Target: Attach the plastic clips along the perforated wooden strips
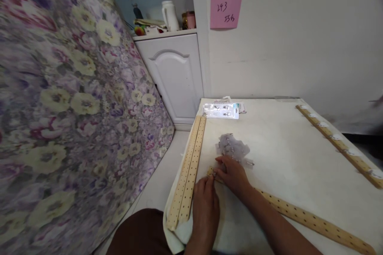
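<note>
A wooden strip with rows of holes (311, 221) lies slantwise across the table, passing under my right forearm. At its near-left end, my left hand (206, 201) is closed, its fingertips pressed on the strip beside a small shiny metal piece (214, 174). My right hand (235, 175) is curled over the same end, thumb and forefinger drawn together close to that piece; what they pinch is mostly hidden. Just beyond my right fingers rests a pile of small clear plastic bags (235, 147) with metal hooks in them.
Two more perforated strips (188, 171) lie along the table's left edge. Blister packs of hooks (221, 110) sit at the back left. A strip fitted with several hooks and white pieces (338, 143) runs along the right edge. A flowered curtain (74, 107) hangs at left.
</note>
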### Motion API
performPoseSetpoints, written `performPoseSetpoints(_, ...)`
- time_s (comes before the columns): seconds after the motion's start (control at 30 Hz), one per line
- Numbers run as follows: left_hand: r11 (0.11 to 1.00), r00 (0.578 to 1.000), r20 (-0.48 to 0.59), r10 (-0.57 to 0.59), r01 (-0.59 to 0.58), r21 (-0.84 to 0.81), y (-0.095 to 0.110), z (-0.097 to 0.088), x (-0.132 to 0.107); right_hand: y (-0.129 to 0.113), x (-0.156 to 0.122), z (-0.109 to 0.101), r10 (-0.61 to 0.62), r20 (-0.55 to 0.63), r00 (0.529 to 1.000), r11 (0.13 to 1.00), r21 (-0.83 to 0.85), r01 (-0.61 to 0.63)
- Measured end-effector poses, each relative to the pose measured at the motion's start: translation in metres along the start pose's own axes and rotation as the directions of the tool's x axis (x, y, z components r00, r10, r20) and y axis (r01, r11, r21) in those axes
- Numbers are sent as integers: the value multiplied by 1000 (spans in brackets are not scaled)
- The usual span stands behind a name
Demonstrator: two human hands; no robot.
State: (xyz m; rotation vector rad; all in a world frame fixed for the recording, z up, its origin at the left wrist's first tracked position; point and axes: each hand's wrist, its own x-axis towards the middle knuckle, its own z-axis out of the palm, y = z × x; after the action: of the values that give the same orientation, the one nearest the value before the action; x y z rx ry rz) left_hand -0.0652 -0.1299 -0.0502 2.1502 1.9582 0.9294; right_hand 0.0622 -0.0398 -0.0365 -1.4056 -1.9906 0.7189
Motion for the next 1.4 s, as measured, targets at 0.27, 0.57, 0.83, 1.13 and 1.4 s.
performPoseSetpoints(0.27, 999, 999, -39, -8, 7, -43, -5, 4, -4, 0, -15, -23, -35, -114, 993, 999, -14, 34)
performPoseSetpoints(0.57, 989, 997, -25, -79, 75, -125, -3, 1, -6, 70, -115, -114, 92, -31, 995, 993, -70, -94)
performPoseSetpoints(0.83, 989, 996, -37, -76, 71, -126, -2, -2, -5, 70, -143, -121, 153, 40, 987, 978, -146, -146)
performPoseSetpoints(1.13, 982, 994, -32, -100, 93, -166, 3, -11, -5, 48, -167, -90, 244, -3, 970, 955, -173, -241)
performPoseSetpoints(1.4, 990, 999, -27, -32, 28, -138, 2, -11, -7, 27, -178, -59, 208, -117, 971, 958, -177, -227)
